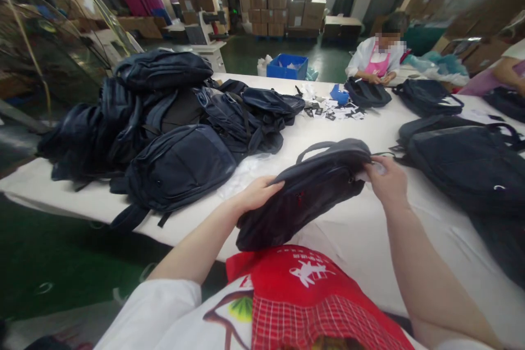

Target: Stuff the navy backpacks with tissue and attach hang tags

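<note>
A dark navy backpack [307,197] is tilted on its side between my hands at the table's near edge, close to my red apron. My left hand [260,192] grips its left side, thumb on top and fingers hidden behind the fabric. At the upper right end, my right hand [383,178] is closed at the bag's edge, with a small crumpled whitish piece, perhaps thin plastic, between the fingers. A carry strap [318,147] loops up from the bag's far side. A small red mark shows on the bag's dark face.
Navy backpacks pile [164,104] on the left of the white table [328,240]; another backpack [463,158] lies right. Scattered tags [328,109] lie farther back, before a blue bin [287,67]. A co-worker in a pink apron [378,63] handles a bag across the table; another person is far right.
</note>
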A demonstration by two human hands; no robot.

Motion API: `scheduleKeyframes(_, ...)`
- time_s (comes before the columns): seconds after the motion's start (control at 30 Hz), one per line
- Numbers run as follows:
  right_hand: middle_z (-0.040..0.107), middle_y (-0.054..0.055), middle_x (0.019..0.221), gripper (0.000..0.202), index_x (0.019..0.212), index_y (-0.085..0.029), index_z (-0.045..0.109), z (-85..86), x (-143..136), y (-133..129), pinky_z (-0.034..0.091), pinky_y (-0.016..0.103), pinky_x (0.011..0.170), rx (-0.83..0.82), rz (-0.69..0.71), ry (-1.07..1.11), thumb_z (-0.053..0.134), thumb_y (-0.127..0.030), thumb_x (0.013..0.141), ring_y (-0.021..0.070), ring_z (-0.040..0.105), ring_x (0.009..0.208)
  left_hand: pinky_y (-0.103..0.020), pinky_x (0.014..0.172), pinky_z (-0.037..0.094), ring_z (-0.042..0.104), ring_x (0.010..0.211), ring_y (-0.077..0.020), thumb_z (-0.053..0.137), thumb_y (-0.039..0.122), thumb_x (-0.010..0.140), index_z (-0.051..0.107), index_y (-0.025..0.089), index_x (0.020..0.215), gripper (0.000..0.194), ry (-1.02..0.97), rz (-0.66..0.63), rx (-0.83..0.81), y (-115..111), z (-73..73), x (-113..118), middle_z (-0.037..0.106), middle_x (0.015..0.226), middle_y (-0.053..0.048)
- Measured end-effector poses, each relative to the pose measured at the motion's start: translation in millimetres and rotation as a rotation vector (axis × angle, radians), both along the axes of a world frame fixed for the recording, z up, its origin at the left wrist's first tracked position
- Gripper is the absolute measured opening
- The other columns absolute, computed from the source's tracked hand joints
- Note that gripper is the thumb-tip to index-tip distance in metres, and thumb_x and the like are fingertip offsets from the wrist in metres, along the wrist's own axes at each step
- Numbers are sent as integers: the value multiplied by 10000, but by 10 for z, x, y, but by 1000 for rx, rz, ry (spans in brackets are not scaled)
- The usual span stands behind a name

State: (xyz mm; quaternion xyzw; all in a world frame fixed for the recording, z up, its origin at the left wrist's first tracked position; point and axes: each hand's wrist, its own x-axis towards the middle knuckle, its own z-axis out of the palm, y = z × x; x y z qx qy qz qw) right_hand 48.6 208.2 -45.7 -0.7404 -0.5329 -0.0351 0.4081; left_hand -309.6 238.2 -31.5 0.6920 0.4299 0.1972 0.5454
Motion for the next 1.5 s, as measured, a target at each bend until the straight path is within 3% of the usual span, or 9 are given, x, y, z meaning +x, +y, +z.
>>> scheduleKeyframes(0.1,664,138,969,300,1000,-158,655,-72,-299,-247,463,455,885,75,51,-43,590,-375,802,298,608,955,-336,777,529,681,817,-231,560,525,835,703,181,985,402,-49,68,-376,-139,-208,184,753,912,-48)
scheduleKeyframes(0.27,647,88,1115,308,1124,-219,611,-33,-936,-649,508,365,907,-199,775,-2,566,-214,819,221,628,1026,-341,795,516,670,838,-227,603,620,777,698,174,911,475,-114,95,-518,-333,-492,445,747,903,-58)
scheduleKeyframes(0.33,622,81,1141,344,1145,-230,608,-66,-1072,-745,522,350,889,-323,861,-23,605,-222,801,215,633,1018,-353,795,512,663,834,-227,470,705,818,696,165,896,591,-152,72,-546,-357,-509,473,741,889,-75)
scheduleKeyframes(0.4,612,72,1104,297,1090,-236,631,-131,-1127,-812,533,336,852,-338,820,-34,634,-234,794,208,641,973,-352,812,504,654,849,-222,412,705,846,699,163,887,615,-140,35,-517,-360,-514,460,734,891,-75)
scheduleKeyframes(0.6,625,41,937,114,933,-253,678,-269,-1109,-967,534,289,742,-319,764,-36,633,-244,829,170,646,803,-263,763,478,623,830,-170,710,500,733,692,187,915,363,-108,-177,-360,-285,-560,340,706,875,-2)
scheduleKeyframes(0.9,657,38,902,81,864,-230,662,-90,-1034,-1095,510,296,737,-466,800,-57,596,-276,871,175,649,802,-261,629,467,581,595,-116,841,510,548,656,150,814,484,-254,-7,-760,-102,-563,288,658,686,9)
scheduleKeyframes(1.1,684,57,991,193,1042,-211,629,128,-1395,-942,494,308,797,-423,743,-128,594,-313,882,198,655,909,-215,592,411,523,599,-92,767,481,638,655,139,782,388,-154,-100,-501,-138,-585,378,617,660,31)
scheduleKeyframes(1.27,671,84,991,209,1060,-171,617,67,-1714,-863,480,325,759,-565,648,-347,586,-293,893,227,644,897,-234,621,422,526,633,-109,698,495,692,640,140,767,367,-139,-43,-430,-170,-649,372,618,685,17)
scheduleKeyframes(1.5,662,41,936,110,953,-199,633,-5,-1664,-858,451,290,759,-616,612,-337,551,-165,887,192,633,858,-279,761,463,609,787,-159,687,476,738,640,139,878,368,-198,-104,-331,-223,-622,296,676,827,-32)
